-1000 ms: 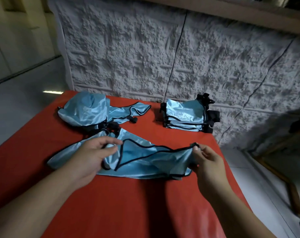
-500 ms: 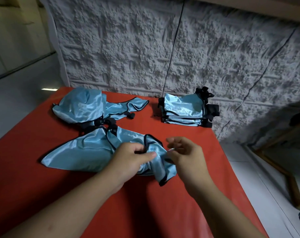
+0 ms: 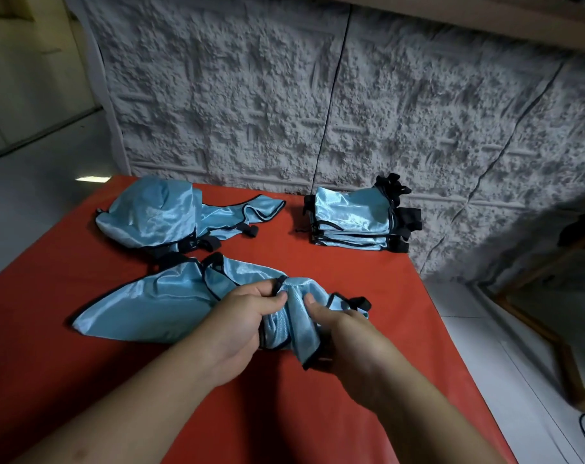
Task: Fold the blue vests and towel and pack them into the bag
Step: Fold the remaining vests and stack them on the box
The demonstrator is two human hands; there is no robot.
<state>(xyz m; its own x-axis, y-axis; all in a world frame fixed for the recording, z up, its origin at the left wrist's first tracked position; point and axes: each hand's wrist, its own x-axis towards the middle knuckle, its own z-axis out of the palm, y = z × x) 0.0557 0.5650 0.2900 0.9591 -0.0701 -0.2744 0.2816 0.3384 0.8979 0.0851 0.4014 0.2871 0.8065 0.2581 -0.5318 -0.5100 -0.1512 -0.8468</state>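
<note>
Shiny blue vest (image 3: 157, 303) lies bunched, both hands' grip (image 3: 294, 316) pinching its folds.

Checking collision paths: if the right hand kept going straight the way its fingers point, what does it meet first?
The right hand points up-left, so probably the left hand across the bunched vest both grip; depth is unclear.

No legible text, labels, brands, numbers or signs anywhere in view: none on the blue vests (image 3: 170, 296), the folded stack (image 3: 351, 219), the desk (image 3: 83, 380), or the wall (image 3: 385, 112).
</note>
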